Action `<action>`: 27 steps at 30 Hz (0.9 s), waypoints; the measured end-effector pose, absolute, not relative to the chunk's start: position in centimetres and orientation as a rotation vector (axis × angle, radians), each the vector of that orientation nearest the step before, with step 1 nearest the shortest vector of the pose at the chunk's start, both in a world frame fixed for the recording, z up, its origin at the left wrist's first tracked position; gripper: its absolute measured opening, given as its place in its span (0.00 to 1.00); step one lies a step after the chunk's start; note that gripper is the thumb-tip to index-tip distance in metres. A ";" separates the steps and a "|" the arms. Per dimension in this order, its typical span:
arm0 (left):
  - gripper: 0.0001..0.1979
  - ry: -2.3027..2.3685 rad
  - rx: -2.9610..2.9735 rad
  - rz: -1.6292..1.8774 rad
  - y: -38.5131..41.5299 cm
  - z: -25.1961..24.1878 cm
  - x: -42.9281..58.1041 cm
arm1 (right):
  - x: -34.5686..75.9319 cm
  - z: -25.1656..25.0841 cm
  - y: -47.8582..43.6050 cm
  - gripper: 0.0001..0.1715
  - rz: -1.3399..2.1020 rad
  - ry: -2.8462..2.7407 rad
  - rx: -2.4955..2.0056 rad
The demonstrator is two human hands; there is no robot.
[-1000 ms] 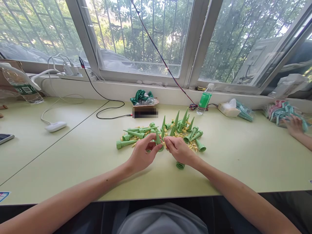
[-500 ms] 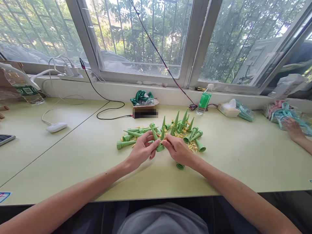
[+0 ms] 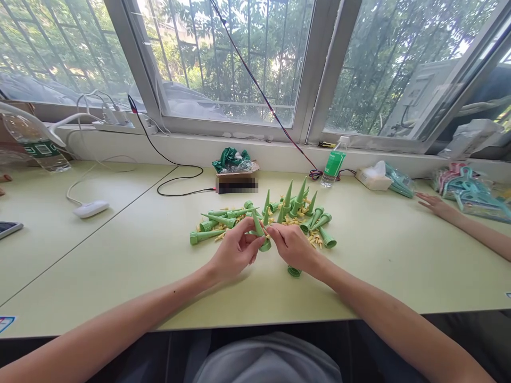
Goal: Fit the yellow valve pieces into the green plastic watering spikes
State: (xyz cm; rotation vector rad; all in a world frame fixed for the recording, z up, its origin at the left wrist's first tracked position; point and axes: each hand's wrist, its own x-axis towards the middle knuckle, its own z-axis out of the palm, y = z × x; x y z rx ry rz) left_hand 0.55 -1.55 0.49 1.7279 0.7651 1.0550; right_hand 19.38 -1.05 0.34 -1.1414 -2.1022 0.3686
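Over the middle of the surface (image 3: 167,287), between its near and far edges, a green spike (image 3: 258,226) is held in the left hand (image 3: 233,252), its thumb and fingers closed round the lower body. The spike lies at that hand's right, at the fingertips, so the left hand is the one on it; the right hand (image 3: 294,244) comes in from the opposite side, narrow, its fingertips pinched at a small yellow piece (image 3: 268,238) just by the spike's collar. Whether that piece sits in the spike's side is too small to tell. The spike's long axis runs close to upright, the tip up and leaning toward the surface's left edge, the broad collar down and toward the near edge. The yellow piece's own axis is hidden by the fingers. Beyond both hands, toward the far edge, some standing spikes (image 3: 298,199) point up, while a lying spike (image 3: 206,236) at the left of the heap has its collar toward the left edge. A loose green cone (image 3: 294,272) lies under the right wrist, open end facing the near edge.
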 end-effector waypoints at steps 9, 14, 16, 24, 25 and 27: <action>0.04 0.831 2.014 1.072 -2.0 0.1 0.5 | 18.9 0.8 -1.1 0.29 0.476 -2.020 -1.108; 0.03 0.715 2.461 1.201 -2.0 0.1 0.2 | 19.0 1.4 -1.4 0.32 0.759 -1.973 -1.149; 0.04 0.711 2.502 1.233 -2.0 0.1 0.1 | 19.0 1.5 -1.4 0.33 0.803 -1.952 -1.162; 0.02 0.920 2.183 1.122 -2.2 0.4 0.5 | 18.8 1.2 -1.3 0.30 0.833 -1.911 -1.089; 0.03 0.918 2.146 1.123 -2.2 0.4 0.6 | 18.8 1.2 -1.3 0.30 0.837 -1.912 -1.076; 0.04 0.901 2.081 1.120 -2.1 0.6 0.6 | 18.8 1.2 -1.3 0.29 0.847 -1.912 -1.058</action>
